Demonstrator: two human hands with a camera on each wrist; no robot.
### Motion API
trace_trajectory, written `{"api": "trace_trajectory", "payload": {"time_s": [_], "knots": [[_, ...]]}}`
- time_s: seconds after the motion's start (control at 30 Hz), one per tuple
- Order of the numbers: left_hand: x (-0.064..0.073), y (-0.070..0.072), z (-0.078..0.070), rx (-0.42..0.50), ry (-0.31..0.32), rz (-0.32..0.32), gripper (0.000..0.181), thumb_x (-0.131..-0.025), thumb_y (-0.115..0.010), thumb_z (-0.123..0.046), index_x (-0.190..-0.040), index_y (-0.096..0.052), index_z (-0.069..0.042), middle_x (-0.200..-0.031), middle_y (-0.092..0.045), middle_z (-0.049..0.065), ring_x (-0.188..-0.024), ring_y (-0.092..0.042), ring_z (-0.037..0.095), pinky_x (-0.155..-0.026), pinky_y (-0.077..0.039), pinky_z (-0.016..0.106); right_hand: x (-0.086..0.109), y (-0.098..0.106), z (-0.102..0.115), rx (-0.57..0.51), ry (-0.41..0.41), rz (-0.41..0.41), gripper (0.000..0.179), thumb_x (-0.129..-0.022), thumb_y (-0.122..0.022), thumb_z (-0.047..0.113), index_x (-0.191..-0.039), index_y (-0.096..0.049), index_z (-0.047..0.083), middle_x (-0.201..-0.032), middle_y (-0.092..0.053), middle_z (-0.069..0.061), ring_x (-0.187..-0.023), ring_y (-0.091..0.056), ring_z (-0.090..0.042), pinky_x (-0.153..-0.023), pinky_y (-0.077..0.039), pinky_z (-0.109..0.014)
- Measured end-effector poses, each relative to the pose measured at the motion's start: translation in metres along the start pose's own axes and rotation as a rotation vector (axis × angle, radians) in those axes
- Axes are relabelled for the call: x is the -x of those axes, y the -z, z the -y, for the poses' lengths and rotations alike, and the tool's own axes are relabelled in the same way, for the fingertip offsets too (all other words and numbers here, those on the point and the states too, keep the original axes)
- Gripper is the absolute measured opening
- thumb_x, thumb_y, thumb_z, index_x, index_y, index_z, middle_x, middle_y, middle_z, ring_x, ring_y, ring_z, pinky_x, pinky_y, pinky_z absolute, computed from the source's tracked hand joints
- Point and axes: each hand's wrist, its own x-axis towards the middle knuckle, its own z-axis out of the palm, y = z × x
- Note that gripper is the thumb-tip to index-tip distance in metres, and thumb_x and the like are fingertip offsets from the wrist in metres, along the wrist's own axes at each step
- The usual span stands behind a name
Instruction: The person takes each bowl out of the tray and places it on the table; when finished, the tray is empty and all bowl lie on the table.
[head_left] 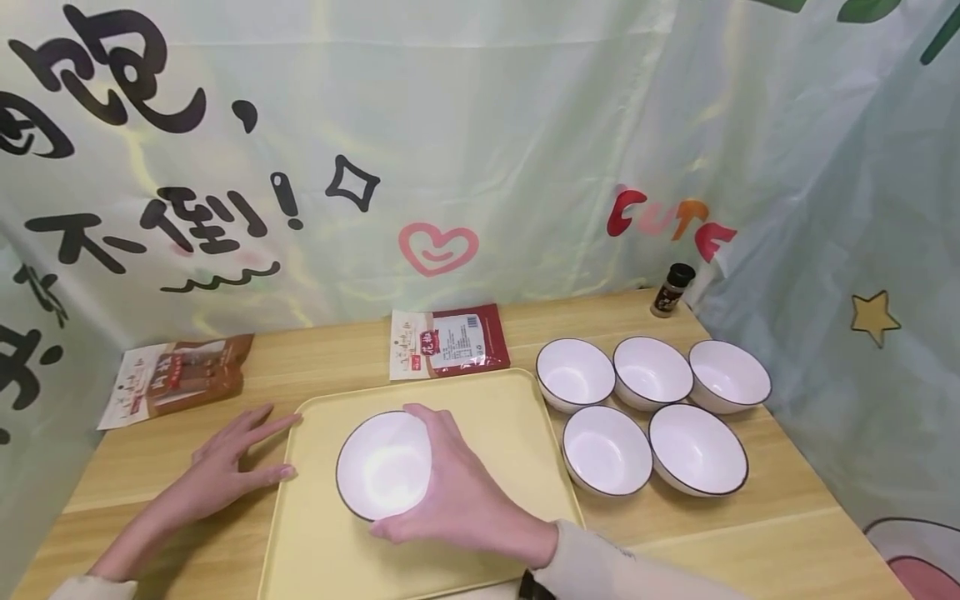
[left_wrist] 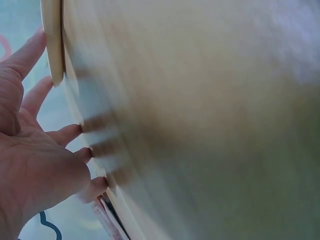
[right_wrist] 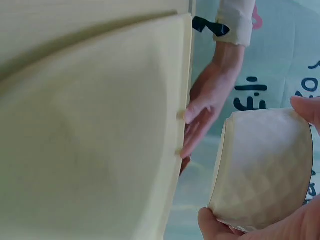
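My right hand (head_left: 461,492) grips a white bowl (head_left: 378,467) with a dark rim, thumb and fingers on opposite sides of it. In the right wrist view the bowl (right_wrist: 267,165) shows a faceted outer wall and hangs apart from the tray surface. Under it lies a pale yellow tray (head_left: 517,417) on the wooden table. My left hand (head_left: 217,471) is spread at the tray's left edge, thumb and index finger touching that edge. In the left wrist view, the other fingertips of the left hand (left_wrist: 45,150) rest on the table.
Several more white bowls (head_left: 607,450) stand in two rows right of the tray. A red and white packet (head_left: 450,342) lies behind the tray, a brown packet (head_left: 183,379) at the back left. A black-capped jar (head_left: 672,290) stands by the back right corner, before a printed curtain (head_left: 525,167).
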Motion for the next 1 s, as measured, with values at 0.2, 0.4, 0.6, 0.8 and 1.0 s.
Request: {"api": "trace_trajectory", "payload": {"time_s": [0.2, 0.4, 0.6, 0.8, 1.0], "knots": [[0.000, -0.001, 0.001, 0.010, 0.009, 0.013, 0.075, -0.094, -0.087, -0.037, -0.162, -0.056, -0.027, -0.168, -0.029, 0.036, -0.148, -0.022, 0.069, -0.096, -0.016, 0.094, 0.003, 0.023, -0.001, 0.002, -0.025, -0.033, 0.125, -0.061, -0.106, 0.036, -0.164, -0.037, 0.025, -0.144, -0.049, 0.003, -0.121, -0.061, -0.020, -0.098, -0.055, -0.043], [0.000, 0.000, 0.001, 0.018, 0.013, 0.025, 0.075, -0.095, -0.085, -0.036, -0.163, -0.054, -0.027, -0.169, -0.028, 0.036, -0.149, -0.021, 0.069, -0.095, -0.016, 0.093, 0.005, 0.048, 0.000, 0.018, -0.020, -0.084, 0.126, -0.061, -0.107, 0.037, -0.165, -0.036, 0.027, -0.148, -0.048, 0.003, -0.122, -0.060, -0.021, -0.100, -0.054, -0.048], [0.000, 0.002, -0.001, 0.011, 0.013, 0.029, 0.075, -0.096, -0.085, -0.036, -0.163, -0.054, -0.027, -0.169, -0.028, 0.037, -0.149, -0.021, 0.069, -0.095, -0.016, 0.094, 0.010, 0.071, 0.000, 0.079, -0.023, -0.144, 0.128, -0.059, -0.106, 0.039, -0.166, -0.038, 0.025, -0.152, -0.050, 0.001, -0.125, -0.060, -0.025, -0.101, -0.053, -0.053], [-0.001, 0.002, -0.003, 0.029, 0.012, 0.042, 0.075, -0.097, -0.084, -0.035, -0.164, -0.052, -0.027, -0.169, -0.027, 0.037, -0.149, -0.019, 0.070, -0.096, -0.014, 0.095, 0.014, 0.093, -0.001, 0.089, -0.073, -0.149, 0.126, -0.061, -0.106, 0.038, -0.167, -0.038, 0.024, -0.157, -0.047, -0.002, -0.124, -0.061, -0.031, -0.098, -0.054, -0.056], [0.000, 0.002, -0.004, 0.030, 0.019, 0.039, 0.075, -0.097, -0.084, -0.035, -0.164, -0.053, -0.026, -0.169, -0.027, 0.037, -0.149, -0.019, 0.070, -0.095, -0.014, 0.095, 0.021, 0.117, -0.002, 0.128, -0.068, -0.174, 0.121, -0.065, -0.105, 0.041, -0.165, -0.038, 0.026, -0.157, -0.047, -0.005, -0.123, -0.062, -0.034, -0.097, -0.054, -0.056]]}}
